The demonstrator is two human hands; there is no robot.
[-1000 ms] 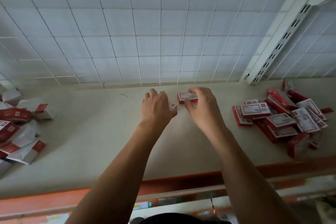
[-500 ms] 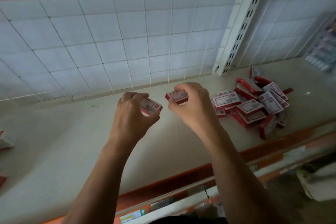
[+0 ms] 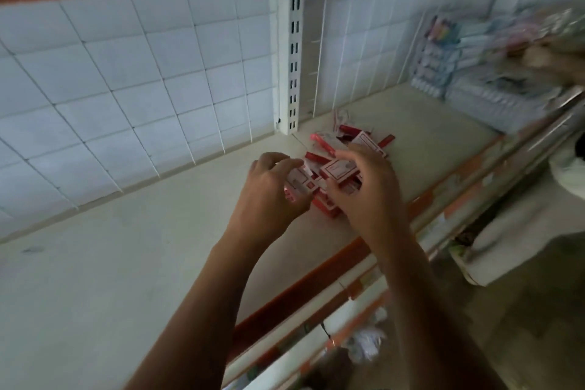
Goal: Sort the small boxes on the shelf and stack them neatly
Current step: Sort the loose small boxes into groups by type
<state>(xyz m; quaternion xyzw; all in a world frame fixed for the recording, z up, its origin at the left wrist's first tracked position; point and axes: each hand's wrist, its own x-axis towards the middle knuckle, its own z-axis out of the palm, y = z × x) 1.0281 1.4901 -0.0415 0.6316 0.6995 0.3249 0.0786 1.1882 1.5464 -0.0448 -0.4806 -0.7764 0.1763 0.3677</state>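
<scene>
While both hands are held above the shelf just right of the frame's centre, a small box is gripped in each. One box is pinched in the curled fingers of the left hand; a second box is clasped between thumb and fingers of the right hand. The two are nearly touching, long sides roughly parallel. The loose pile lies just beyond, toward the upper right, nearer the right hand.
</scene>
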